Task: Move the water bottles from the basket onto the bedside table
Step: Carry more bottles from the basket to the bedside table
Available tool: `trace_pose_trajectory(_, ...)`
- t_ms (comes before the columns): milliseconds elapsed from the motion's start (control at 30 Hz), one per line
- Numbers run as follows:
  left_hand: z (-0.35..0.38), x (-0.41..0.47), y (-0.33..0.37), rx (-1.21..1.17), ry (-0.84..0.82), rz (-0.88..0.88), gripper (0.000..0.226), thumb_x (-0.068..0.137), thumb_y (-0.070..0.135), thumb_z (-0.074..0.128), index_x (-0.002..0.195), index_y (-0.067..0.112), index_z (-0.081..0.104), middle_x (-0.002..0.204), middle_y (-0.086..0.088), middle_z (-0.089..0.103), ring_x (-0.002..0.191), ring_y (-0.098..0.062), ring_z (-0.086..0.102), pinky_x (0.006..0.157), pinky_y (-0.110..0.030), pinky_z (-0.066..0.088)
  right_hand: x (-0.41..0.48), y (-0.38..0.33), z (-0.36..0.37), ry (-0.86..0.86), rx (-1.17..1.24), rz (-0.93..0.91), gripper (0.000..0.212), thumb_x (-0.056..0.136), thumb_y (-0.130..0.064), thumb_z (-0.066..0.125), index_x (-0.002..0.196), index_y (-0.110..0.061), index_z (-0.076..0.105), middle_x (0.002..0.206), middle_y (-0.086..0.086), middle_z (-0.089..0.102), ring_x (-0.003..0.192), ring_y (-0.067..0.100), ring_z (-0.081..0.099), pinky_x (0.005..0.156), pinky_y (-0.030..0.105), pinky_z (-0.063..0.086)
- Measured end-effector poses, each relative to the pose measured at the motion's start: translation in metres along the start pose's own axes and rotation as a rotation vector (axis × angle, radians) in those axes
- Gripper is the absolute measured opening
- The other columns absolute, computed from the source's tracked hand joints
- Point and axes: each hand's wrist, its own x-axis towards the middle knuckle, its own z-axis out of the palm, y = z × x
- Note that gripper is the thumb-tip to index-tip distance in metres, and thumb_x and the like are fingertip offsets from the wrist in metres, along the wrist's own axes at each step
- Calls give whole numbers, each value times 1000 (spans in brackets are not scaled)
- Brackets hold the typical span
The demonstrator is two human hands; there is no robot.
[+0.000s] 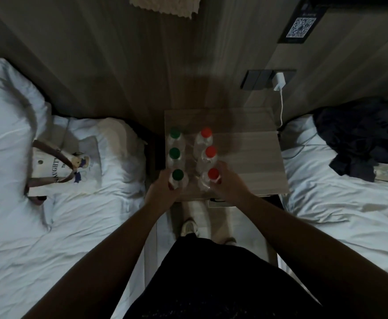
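Head view. Six water bottles stand upright on the tabletop [253,157], on its left half, in two columns side by side: three green-cap bottles [174,153] on the left and three red-cap bottles [210,151] on the right.

The left hand [162,191] holds the near green bottle [177,175] at the front edge, with the fingers curled round its body. The right hand [230,184] holds the near red bottle [213,174] in the same way. Both bottles appear to rest on the tabletop, though the dim light leaves contact uncertain.

A cloth bag [50,171] lies on the left bed [50,238], well apart from the bottles. Dark clothes [368,139] are heaped on the right bed [338,215]. A white charger [279,81] is plugged into the wall above the tabletop, and its cable hangs down.
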Motion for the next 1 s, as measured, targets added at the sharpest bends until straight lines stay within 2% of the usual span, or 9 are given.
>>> trace_pose_trajectory(67,3,-18,-4,29,45,-52,57,75,46,67,121,23,43,92,1,60,86,-20,61,72,-34,51,-9,5,-4,-36,-5,-15,68,79,-51,59,137,-27,31,125,4,57,104,25,60,90,45,51)
trace_pose_trajectory(133,8,-40,-6,54,119,-93,49,80,46,64,117,20,45,93,-1,60,87,-21,61,73,-33,50,-27,3,-15,-70,21,-27,67,85,-41,61,141,-23,29,125,4,57,106,25,60,90,41,50)
trace_pose_trajectory(233,19,-80,-7,70,164,-103,54,80,34,69,124,12,46,109,-8,60,98,-23,58,82,-32,46,-49,9,-30,-141,46,-141,64,90,-31,60,144,-23,26,121,2,58,100,17,59,75,20,42)
trace_pose_trajectory(300,30,-107,-4,72,213,-98,54,79,30,70,125,11,49,114,-9,60,104,-24,57,84,-29,42,-64,14,-39,-170,39,-225,67,89,-26,62,145,-23,27,123,2,59,101,14,58,71,13,40)
trace_pose_trajectory(467,65,-181,15,-40,471,-146,50,79,27,71,123,10,54,119,-7,59,112,-23,55,95,-30,41,-91,35,-62,-303,24,-412,68,86,-31,64,144,-29,29,131,-4,50,119,13,50,100,31,41)
trace_pose_trajectory(567,96,-228,26,-79,642,-213,49,80,25,70,123,8,55,120,-9,60,111,-25,57,93,-32,44,-105,51,-72,-411,32,-509,63,87,-20,64,142,-24,33,131,0,47,121,15,47,98,31,41)
trace_pose_trajectory(667,135,-274,30,-102,687,-298,47,82,29,68,124,12,55,121,-5,60,111,-21,57,92,-31,46,-115,73,-70,-495,19,-520,62,86,-15,64,140,-25,35,129,5,46,119,20,48,99,35,44)
trace_pose_trajectory(833,188,-340,30,-82,670,-364,44,81,30,68,120,16,55,112,-2,59,105,-18,58,85,-26,42,-145,114,-58,-569,-90,-518,66,85,-26,65,142,-28,32,131,0,46,118,16,49,100,44,46)
trace_pose_trajectory(1000,213,-385,23,-108,774,-465,48,82,33,66,125,16,52,117,-5,57,109,-20,56,89,-28,41,-167,129,-40,-683,-283,-558,64,86,-27,63,143,-28,32,133,3,46,116,18,49,95,37,45)
